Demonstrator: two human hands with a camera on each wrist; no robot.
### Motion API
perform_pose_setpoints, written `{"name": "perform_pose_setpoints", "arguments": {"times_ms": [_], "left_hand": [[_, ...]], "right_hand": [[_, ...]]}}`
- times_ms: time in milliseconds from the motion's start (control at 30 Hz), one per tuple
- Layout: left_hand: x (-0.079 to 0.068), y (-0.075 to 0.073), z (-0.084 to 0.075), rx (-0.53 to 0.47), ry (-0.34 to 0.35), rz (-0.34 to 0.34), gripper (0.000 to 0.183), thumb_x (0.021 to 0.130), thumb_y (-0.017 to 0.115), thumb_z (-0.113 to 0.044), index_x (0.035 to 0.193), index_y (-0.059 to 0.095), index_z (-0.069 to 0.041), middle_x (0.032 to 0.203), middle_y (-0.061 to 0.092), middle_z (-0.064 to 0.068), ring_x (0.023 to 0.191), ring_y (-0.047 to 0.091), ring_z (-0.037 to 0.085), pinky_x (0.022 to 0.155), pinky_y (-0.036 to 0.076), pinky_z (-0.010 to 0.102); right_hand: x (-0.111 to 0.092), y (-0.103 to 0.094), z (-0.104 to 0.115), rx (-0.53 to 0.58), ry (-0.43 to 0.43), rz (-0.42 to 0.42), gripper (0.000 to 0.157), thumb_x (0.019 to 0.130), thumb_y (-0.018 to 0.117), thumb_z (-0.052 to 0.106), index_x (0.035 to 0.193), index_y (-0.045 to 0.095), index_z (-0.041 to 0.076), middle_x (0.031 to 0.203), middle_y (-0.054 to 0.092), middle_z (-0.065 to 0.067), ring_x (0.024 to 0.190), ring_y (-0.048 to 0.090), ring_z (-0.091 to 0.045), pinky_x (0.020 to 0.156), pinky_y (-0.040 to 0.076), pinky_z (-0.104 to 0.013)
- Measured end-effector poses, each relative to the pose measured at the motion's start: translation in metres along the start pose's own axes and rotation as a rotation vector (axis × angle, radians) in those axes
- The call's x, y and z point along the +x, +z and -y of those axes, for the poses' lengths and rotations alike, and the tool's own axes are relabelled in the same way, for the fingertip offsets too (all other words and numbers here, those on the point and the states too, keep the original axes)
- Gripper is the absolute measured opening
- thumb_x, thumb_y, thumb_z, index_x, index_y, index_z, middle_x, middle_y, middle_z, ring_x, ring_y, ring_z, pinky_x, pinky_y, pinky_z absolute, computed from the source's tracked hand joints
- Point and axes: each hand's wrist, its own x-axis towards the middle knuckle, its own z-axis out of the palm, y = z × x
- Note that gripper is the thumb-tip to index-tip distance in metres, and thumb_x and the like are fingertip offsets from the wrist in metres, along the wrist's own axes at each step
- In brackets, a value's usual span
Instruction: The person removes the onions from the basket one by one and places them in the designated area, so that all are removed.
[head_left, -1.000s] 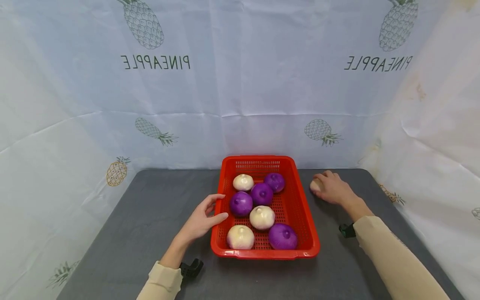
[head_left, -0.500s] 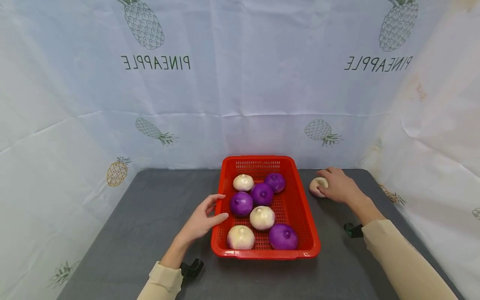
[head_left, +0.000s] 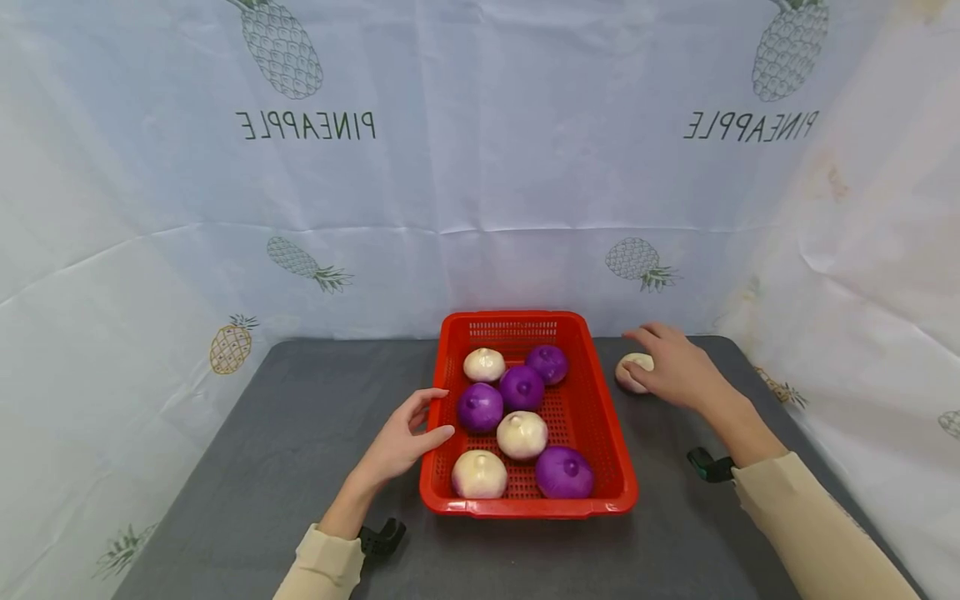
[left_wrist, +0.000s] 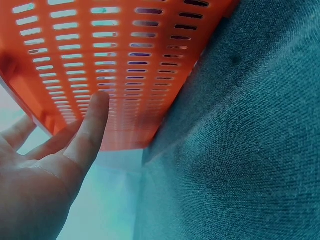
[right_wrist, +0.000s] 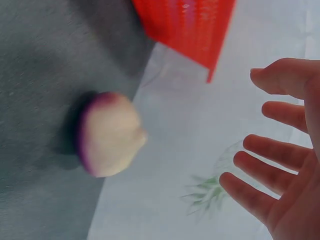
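A white turnip with a purple base (head_left: 636,372) lies on the table to the right of the red basket (head_left: 618,442). My right hand (head_left: 678,367) hovers just over it with fingers spread; in the right wrist view the hand (right_wrist: 295,155) is apart from the turnip (right_wrist: 111,135). At the basket's left rim my left hand (head_left: 401,437) rests with relaxed fingers. In the left wrist view its straight fingers (left_wrist: 92,125) lie along the slotted outer wall (left_wrist: 125,105). Inside the basket sit 3 white turnips (head_left: 480,475) and several purple onion-like bulbs (head_left: 564,472).
The dark grey table (head_left: 315,433) reaches back to a pale curtain (head_left: 480,167) printed with pineapples. The curtain also closes in both sides. Black straps (head_left: 382,537) with small devices are worn on both wrists.
My right hand has let go of the turnip beside the basket and lifted up and to the right, uncovering it. The left hand and the basket stay put.
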Motion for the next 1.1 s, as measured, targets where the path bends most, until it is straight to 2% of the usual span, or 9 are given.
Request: {"name": "perform_pose_setpoints", "arguments": {"times_ms": [400,600,733,833,967,1033,1100], "left_hand": [[0.0,0.0,0.0,-0.001,-0.008,0.0,0.061,0.093,0.073,-0.018,0.146,0.045,-0.003,0.141,0.052,0.021,0.122,0.057,0.039,0.087,0.06,0.041],[0.0,0.001,-0.001,0.001,-0.012,-0.003,0.061,0.093,0.073,-0.017,0.146,0.045,-0.003,0.141,0.051,0.022,0.122,0.057,0.04,0.087,0.06,0.042],[0.0,0.0,-0.002,-0.004,-0.016,-0.004,0.061,0.093,0.073,-0.016,0.146,0.045,-0.002,0.141,0.05,0.024,0.122,0.056,0.043,0.087,0.06,0.041],[0.0,0.0,-0.002,0.001,-0.015,-0.004,0.061,0.093,0.073,-0.016,0.146,0.044,-0.002,0.141,0.05,0.024,0.123,0.055,0.043,0.087,0.06,0.04],[0.0,0.0,-0.001,0.008,-0.015,-0.004,0.062,0.094,0.073,-0.017,0.146,0.044,-0.002,0.142,0.05,0.023,0.123,0.055,0.042,0.087,0.059,0.041],[0.0,0.0,-0.001,0.007,-0.015,-0.003,0.062,0.093,0.073,-0.017,0.146,0.044,-0.002,0.142,0.05,0.023,0.123,0.055,0.042,0.087,0.06,0.04],[0.0,0.0,-0.001,0.005,-0.012,-0.003,0.062,0.094,0.073,-0.016,0.146,0.044,-0.002,0.142,0.05,0.024,0.123,0.055,0.043,0.087,0.06,0.039]], "right_hand": [[-0.002,-0.018,0.036,0.023,-0.147,-0.123,0.047,0.092,0.071,0.022,0.134,0.061,0.003,0.131,0.056,-0.022,0.121,0.051,-0.041,0.094,0.05,-0.063],[-0.005,-0.025,0.054,0.03,-0.218,-0.165,0.048,0.088,0.077,0.02,0.131,0.063,0.004,0.128,0.058,-0.019,0.116,0.054,-0.038,0.086,0.056,-0.058],[-0.008,-0.028,0.067,0.048,-0.251,-0.161,0.048,0.087,0.078,0.019,0.131,0.063,0.006,0.127,0.058,-0.017,0.114,0.054,-0.034,0.079,0.059,-0.053],[-0.01,-0.028,0.075,0.049,-0.274,-0.147,0.049,0.087,0.079,0.019,0.132,0.063,0.008,0.128,0.057,-0.016,0.102,0.057,-0.027,0.072,0.06,-0.044],[-0.014,-0.027,0.085,0.063,-0.307,-0.138,0.052,0.085,0.08,0.019,0.133,0.064,0.01,0.13,0.058,-0.014,0.104,0.058,-0.026,0.074,0.061,-0.041],[-0.015,-0.026,0.089,0.082,-0.324,-0.135,0.051,0.085,0.081,0.018,0.133,0.064,0.011,0.13,0.058,-0.013,0.115,0.056,-0.029,0.079,0.061,-0.045],[-0.016,-0.024,0.093,0.095,-0.341,-0.136,0.05,0.084,0.081,0.018,0.132,0.065,0.011,0.13,0.058,-0.012,0.116,0.056,-0.029,0.081,0.06,-0.046]]}}
